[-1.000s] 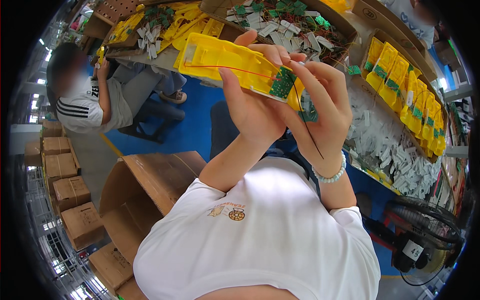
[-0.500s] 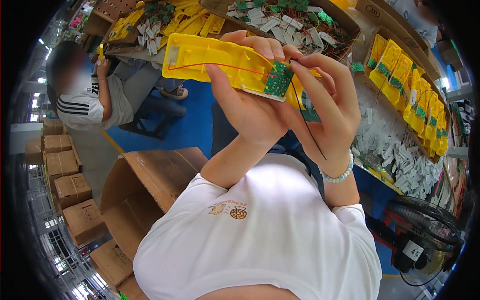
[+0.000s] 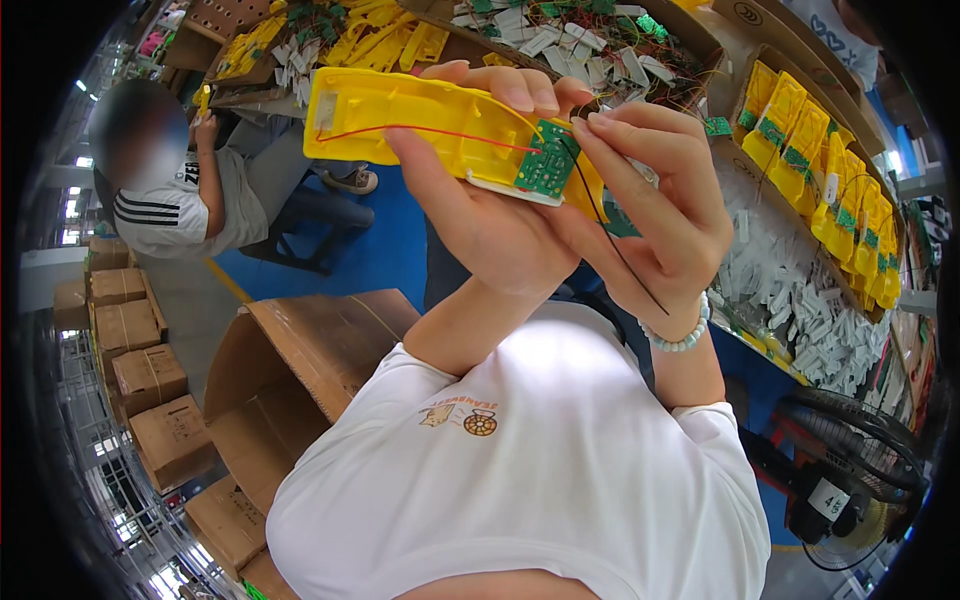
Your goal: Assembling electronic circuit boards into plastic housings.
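A yellow plastic shell [image 3: 430, 120] with moulded ribs lies in my left hand [image 3: 500, 235], open side toward me, thumb along its near edge and fingers over the far one. At its right part sits a green circuit board [image 3: 547, 160], with a white strip [image 3: 500, 187] under its edge. A red wire [image 3: 440, 134] runs along the shell to the board. A thin black wire [image 3: 610, 245] hangs from the board across my right hand [image 3: 670, 190]. My right fingertips are pinched together beside the board's upper right corner; what they hold is too small to make out.
Ahead, a box holds white pieces, wires and green boards [image 3: 600, 55]. At right stand a carton of yellow shells with boards [image 3: 800, 140], a heap of white pieces [image 3: 800, 310] and a black fan [image 3: 850, 450]. An open carton [image 3: 300, 370] and a seated co-worker [image 3: 190, 210] are leftward.
Both hands and the shell have shifted slightly left. My right fingertips have moved a little apart from the board's corner, and the black wire now shows running across the board.
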Tool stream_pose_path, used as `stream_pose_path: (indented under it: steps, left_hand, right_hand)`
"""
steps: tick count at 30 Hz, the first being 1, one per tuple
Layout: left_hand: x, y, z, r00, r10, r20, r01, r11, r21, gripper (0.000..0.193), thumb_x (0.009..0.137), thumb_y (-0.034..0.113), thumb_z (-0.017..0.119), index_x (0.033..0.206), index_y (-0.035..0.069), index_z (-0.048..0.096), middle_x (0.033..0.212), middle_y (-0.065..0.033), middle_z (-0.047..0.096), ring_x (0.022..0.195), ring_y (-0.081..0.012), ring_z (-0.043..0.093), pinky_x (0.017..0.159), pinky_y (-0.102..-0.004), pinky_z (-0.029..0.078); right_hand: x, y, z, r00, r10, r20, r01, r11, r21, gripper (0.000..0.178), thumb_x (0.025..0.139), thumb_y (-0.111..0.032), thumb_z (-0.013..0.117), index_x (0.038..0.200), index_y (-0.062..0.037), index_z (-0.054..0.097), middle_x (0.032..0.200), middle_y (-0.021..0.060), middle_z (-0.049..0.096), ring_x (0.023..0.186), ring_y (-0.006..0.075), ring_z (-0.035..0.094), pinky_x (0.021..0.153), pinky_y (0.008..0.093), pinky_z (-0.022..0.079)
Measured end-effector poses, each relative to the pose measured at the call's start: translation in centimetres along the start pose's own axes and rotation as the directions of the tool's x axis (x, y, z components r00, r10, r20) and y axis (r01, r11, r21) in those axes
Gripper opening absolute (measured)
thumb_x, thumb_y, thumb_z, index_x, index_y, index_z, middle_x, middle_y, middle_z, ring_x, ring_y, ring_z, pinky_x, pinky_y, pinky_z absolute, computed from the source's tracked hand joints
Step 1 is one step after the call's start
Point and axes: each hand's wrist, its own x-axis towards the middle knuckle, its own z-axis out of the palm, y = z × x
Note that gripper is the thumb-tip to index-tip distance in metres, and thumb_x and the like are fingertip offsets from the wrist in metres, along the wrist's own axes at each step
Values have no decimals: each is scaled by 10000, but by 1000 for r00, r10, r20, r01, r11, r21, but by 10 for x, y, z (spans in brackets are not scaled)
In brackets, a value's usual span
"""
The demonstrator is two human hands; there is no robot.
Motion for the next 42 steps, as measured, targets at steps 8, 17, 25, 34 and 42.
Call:
stream_pose_path:
  steps: [8,17,25,34,42]
  left_hand:
    - [7,3,0,994,-44,99,45,999,-9,497,974,571,306,1153,148,495,940,-56,560,895,-218,511,942,-480,378]
    - [6,2,-1,987,-61,151,67,997,-38,504,974,577,293,1183,162,487,983,-56,549,949,-226,503,971,-514,360]
    - [5,0,9,994,-90,57,95,990,-99,505,953,589,341,1196,154,420,928,-49,553,907,-217,527,968,-519,408]
    - [-27,-17,-30,893,-445,-65,417,767,488,502,939,248,549,1348,19,371,1192,-146,505,1146,-243,486,997,-418,396]
    - [-63,19,-115,754,-486,-442,650,449,614,267,924,63,532,1174,-26,557,1021,-97,604,933,-184,605,830,-318,497]
  right_hand:
    - [0,2,3,998,32,-49,-29,997,67,388,628,-93,767,986,30,683,1015,127,609,916,297,586,766,350,491]
    - [3,-5,3,998,38,-45,-36,998,45,495,645,-26,762,1111,46,612,1046,163,623,961,335,598,819,374,496]
    - [4,-6,-4,996,86,-20,-84,991,100,496,667,-34,758,1121,72,587,1041,181,626,968,344,595,849,398,483]
    - [-44,18,-50,911,412,-18,-413,909,-57,382,723,-69,750,1069,16,611,1024,143,598,900,285,605,794,343,492]
    - [-84,51,-161,521,609,-598,-769,639,-19,324,748,-69,775,1016,0,607,1019,63,594,934,164,579,800,294,473]
